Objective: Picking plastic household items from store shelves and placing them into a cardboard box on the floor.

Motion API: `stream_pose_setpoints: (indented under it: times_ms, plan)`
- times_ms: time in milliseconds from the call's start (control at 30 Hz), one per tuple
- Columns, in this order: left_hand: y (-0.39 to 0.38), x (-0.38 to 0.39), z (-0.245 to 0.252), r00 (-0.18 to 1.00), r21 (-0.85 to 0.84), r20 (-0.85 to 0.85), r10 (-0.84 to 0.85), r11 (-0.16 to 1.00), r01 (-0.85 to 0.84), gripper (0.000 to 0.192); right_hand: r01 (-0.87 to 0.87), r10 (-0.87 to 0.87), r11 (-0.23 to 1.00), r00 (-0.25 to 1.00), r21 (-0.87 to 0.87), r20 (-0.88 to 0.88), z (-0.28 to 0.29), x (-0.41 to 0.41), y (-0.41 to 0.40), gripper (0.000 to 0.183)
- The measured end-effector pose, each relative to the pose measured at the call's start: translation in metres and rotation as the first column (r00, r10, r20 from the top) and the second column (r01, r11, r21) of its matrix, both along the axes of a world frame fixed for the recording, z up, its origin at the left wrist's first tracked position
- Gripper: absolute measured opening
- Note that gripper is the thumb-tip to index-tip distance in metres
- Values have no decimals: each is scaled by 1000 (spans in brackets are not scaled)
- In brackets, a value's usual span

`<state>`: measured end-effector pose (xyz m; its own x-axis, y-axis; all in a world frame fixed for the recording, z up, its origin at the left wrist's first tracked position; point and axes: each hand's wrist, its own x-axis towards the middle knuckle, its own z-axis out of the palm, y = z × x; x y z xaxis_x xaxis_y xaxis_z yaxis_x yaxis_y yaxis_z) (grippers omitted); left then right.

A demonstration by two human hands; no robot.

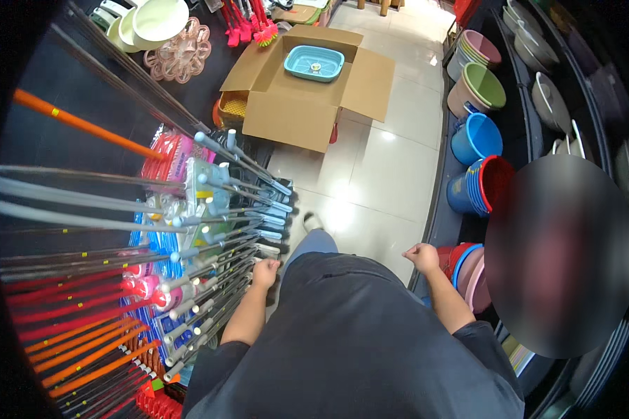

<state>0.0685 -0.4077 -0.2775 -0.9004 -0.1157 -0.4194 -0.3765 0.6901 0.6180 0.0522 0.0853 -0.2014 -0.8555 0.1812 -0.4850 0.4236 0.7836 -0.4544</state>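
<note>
My left hand (266,273) is loosely curled beside the grey-handled brushes or brooms (209,293) on the left. My right hand (422,257) hangs over the aisle at the right, near stacked red basins (451,259), its fingers bent and thumb towards them. Neither hand shows an object, though the inside of each fist is hidden. Ahead on the floor stands an open cardboard box (293,118) with its flaps spread. A light blue plastic basket or tray (314,63) sits in the box.
Long-handled tools with orange poles (91,125) and red ones fill the left rack. On the right shelf are a blue bucket (477,137), a green-topped bucket stack (477,86) and blue buckets with a red one (495,183). A tiled floor aisle (393,173) runs between.
</note>
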Motion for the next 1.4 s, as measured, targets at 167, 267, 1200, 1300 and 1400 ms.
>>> stream_pose_setpoints:
  times_ms: [167,267,1200,1300,1400]
  plan:
    - [-6,-48,-6,984,-221,137,-112,965,141,24,142,-143,990,987,12,76,-12,-57,-13,35]
    - [-30,-80,-37,960,-247,220,-171,942,225,24,168,-166,986,983,-19,84,-20,-81,-13,38]
    - [97,-131,-55,763,-319,624,171,946,49,25,-32,39,986,999,-165,38,-134,-757,-116,39]
    - [127,-127,-36,744,-330,631,220,944,1,26,32,-15,986,994,-163,105,-174,-809,-130,41]
    - [158,-127,-12,720,-344,637,276,937,-56,26,54,-53,999,976,3,213,-207,-837,-146,42]
